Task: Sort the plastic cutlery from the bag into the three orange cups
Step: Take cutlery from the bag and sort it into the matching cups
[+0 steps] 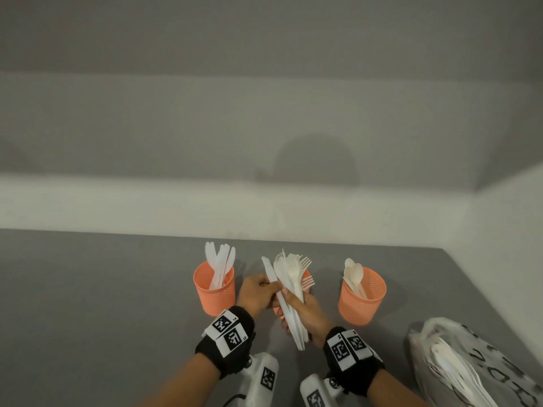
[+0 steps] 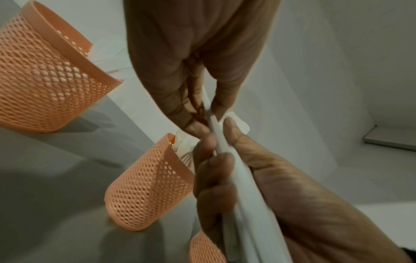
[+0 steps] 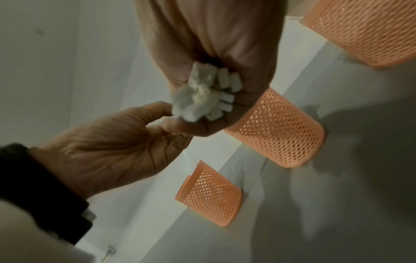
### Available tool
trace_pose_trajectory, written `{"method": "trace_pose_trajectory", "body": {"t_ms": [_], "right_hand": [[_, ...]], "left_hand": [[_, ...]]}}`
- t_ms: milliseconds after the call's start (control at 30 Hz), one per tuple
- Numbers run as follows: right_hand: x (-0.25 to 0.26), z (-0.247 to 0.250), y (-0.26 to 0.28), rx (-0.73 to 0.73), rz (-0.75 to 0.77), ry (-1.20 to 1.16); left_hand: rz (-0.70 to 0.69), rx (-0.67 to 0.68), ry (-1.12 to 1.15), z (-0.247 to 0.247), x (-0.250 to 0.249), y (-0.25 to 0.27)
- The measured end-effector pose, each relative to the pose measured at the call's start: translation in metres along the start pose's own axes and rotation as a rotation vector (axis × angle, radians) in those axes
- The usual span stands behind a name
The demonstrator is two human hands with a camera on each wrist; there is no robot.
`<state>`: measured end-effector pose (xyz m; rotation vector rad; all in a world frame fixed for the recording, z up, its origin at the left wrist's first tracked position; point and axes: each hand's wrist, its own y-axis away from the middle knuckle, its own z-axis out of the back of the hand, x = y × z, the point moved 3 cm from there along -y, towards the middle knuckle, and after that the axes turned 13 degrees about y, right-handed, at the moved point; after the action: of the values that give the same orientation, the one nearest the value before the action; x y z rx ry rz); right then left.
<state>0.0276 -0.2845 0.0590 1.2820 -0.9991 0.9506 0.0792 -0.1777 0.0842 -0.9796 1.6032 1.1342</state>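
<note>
My right hand (image 1: 302, 312) grips a bundle of white plastic cutlery (image 1: 289, 292) by the handles, with forks, a spoon and knives fanned upward. At the bundle's left edge my left hand (image 1: 273, 284) pinches a knife (image 1: 269, 270) between thumb and fingers. The left wrist view shows that pinch on the knife (image 2: 212, 122) close up. The handle ends (image 3: 209, 92) stick out below my right fist. Three orange mesh cups stand in a row: the left cup (image 1: 214, 292) holds knives, the right cup (image 1: 363, 298) holds spoons, and the middle cup (image 1: 307, 274) is mostly hidden behind my hands.
A white plastic bag (image 1: 458, 368) with more white cutlery inside lies at the front right on the grey table (image 1: 102, 304). A white wall runs just behind the cups and along the table's right side.
</note>
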Motion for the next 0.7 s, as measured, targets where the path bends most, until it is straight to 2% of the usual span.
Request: {"method": "trace_pose_trajectory", "body": {"t_ms": [133, 333, 400, 467, 567, 700], "right_hand": [[0.002, -0.002, -0.004, 0.016, 0.001, 0.005], [0.0, 0.001, -0.01, -0.059, 0.012, -0.01], [0.001, 0.002, -0.012, -0.067, 0.024, 0.004], [0.003, 0.0, -0.012, -0.065, 0.045, 0.043], [0.003, -0.005, -0.014, -0.066, 0.064, 0.09], [0.004, -0.007, -0.015, -0.034, 0.077, 0.107]], "left_hand": [[0.001, 0.001, -0.047, 0.001, -0.002, -0.003], [-0.058, -0.153, 0.126, 0.013, -0.009, -0.005], [-0.065, -0.145, 0.053, 0.013, -0.007, -0.005], [-0.071, -0.083, -0.035, 0.011, -0.004, -0.005], [-0.021, -0.004, 0.003, 0.004, 0.004, -0.003], [0.005, -0.05, 0.069, 0.004, 0.008, -0.004]]}}
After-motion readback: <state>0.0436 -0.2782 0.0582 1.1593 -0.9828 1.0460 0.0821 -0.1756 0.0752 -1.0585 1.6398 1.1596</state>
